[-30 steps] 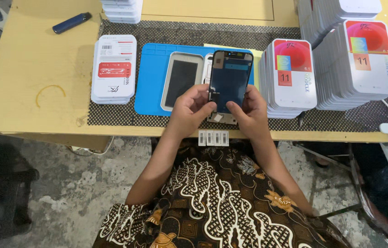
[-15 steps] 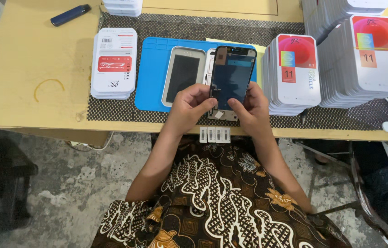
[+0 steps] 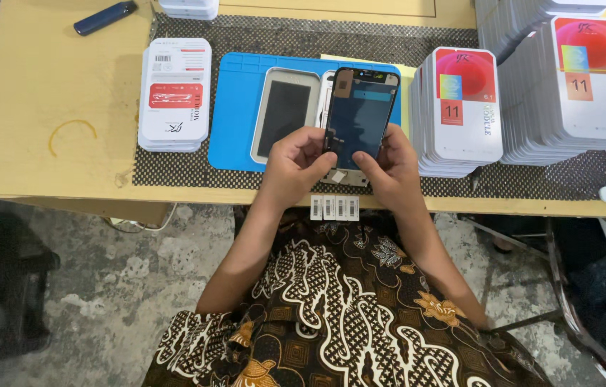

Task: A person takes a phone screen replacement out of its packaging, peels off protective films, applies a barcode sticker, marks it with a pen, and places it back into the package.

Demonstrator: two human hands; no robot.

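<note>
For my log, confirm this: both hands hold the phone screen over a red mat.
Not quite. The head view shows both the left hand and the right hand holding the phone screen, but the mat is blue, not red.

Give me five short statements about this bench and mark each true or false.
1. Both hands hold the dark screen panel. True: left hand, right hand.
2. The panel lies flat on the blue mat. False: it is lifted above the mat.
3. A white tray with a dark screen lies on the mat. True.
4. The pen lies on the mat. False: it lies on the bare table, far left.
5. Stacks of boxes stand right of the mat. True.
</note>
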